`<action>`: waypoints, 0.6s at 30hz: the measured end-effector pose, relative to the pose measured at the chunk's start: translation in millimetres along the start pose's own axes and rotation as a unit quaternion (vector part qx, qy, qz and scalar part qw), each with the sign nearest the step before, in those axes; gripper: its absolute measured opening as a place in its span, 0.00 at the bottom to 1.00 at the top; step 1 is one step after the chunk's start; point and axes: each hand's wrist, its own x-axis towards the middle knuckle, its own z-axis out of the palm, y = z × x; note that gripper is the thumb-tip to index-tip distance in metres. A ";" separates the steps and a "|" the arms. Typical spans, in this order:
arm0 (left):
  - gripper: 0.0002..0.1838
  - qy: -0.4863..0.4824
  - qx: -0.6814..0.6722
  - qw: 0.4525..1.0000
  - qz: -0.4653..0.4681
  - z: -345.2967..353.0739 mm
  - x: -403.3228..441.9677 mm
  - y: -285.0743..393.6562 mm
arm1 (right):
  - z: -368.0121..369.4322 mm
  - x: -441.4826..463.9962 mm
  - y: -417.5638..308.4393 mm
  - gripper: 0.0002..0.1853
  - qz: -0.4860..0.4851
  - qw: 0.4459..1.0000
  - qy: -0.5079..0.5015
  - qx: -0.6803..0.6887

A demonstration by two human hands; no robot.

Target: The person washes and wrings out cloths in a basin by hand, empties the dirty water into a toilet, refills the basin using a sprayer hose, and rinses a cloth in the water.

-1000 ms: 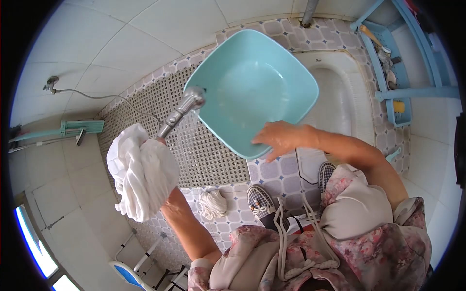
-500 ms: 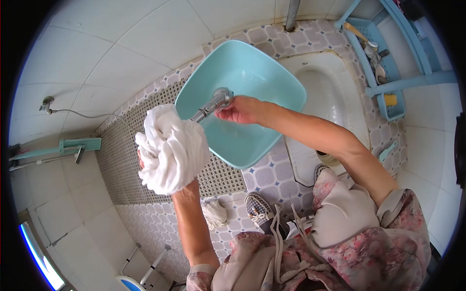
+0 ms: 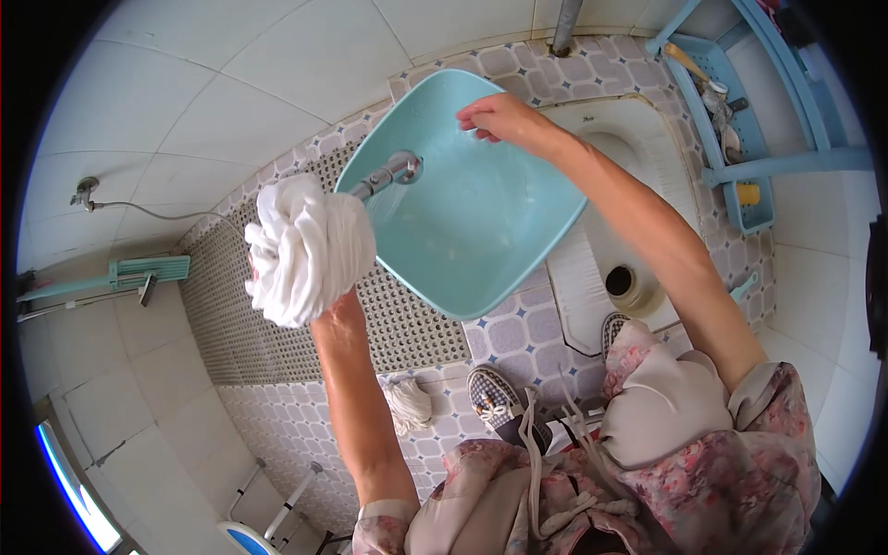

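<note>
Right hand [image 3: 499, 118], empty, fingers loosely bent, is over the smooth, round-cornered plastic basin [image 3: 462, 264] beside the perforated mat [image 3: 407, 319]. Left hand [image 3: 339, 313], mostly hidden, holds folded white cloth [image 3: 310, 245] and a shiny shower head [image 3: 387, 174], long axis slanting away rightward over the basin.

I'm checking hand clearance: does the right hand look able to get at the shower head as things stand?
Probably yes: the right hand looks empty over the blue-green basin, and nothing visible stands between it and the shower head.

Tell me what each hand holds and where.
Left hand: bunched white cloth and, apparently, the shower head by its handle; exact grip hidden. Right hand: nothing.
</note>
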 end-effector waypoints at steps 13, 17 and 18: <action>0.17 0.002 0.048 0.998 0.030 -44.6 -30.8 7.3 | -62.2 -67.2 73.3 0.22 0.068 0.987 0.034 -0.142; 0.17 0.016 0.069 0.997 0.028 -49.5 -25.4 -4.0 | -48.4 -71.6 77.7 0.19 0.077 0.987 0.130 -0.063; 0.17 0.016 0.074 0.997 0.029 -50.6 -24.5 -7.2 | -48.3 -75.1 64.9 0.18 0.059 0.981 0.150 -0.104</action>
